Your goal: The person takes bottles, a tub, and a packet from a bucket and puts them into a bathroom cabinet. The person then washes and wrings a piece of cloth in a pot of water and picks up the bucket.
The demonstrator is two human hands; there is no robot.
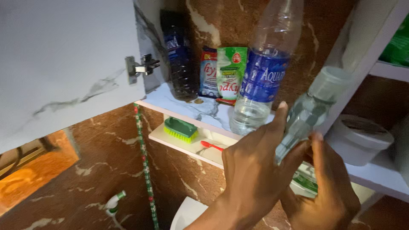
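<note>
- From the head view, we see our left hand [251,170] and right hand [328,187] wrapped around a small clear glass bottle with a pale lid [306,115], holding it tilted.
- It is in the air, just right of the big clear plastic water bottle with a blue label [260,81].
- That big bottle stands on the white marble-look shelf [187,106].
- Left of it stand a green pouch [230,70] and a dark bottle [179,55].
- Below and left lies a green scrub brush [180,129].

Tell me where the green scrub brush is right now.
In the head view the green scrub brush lies on the lower white shelf, left of centre, under the marbled shelf holding the dark bottle, with a small red item to its right.
</note>
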